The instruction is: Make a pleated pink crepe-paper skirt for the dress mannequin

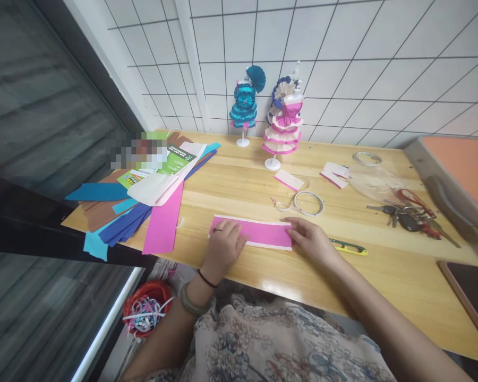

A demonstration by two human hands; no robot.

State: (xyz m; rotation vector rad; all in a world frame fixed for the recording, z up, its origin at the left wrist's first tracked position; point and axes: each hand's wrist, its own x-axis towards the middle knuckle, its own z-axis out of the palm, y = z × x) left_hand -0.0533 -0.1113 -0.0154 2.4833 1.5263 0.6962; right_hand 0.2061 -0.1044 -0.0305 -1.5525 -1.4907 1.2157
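A pink paper strip (263, 232) with white edges lies flat near the front of the wooden table (382, 265). My left hand (224, 245) rests on its left end, fingers curled down onto the paper. My right hand (311, 240) presses its right end with the fingers flat. Neither hand lifts the strip.
Loose pink, blue and teal sheets (143, 212) pile at the left. Two paper-dress figures (244, 106) (284, 124) stand at the back. Tape roll (308, 202), yellow-green snips (348, 247), keys (410, 216), pink scraps (334, 175), a tablet (472, 297); red bin (147, 310) below.
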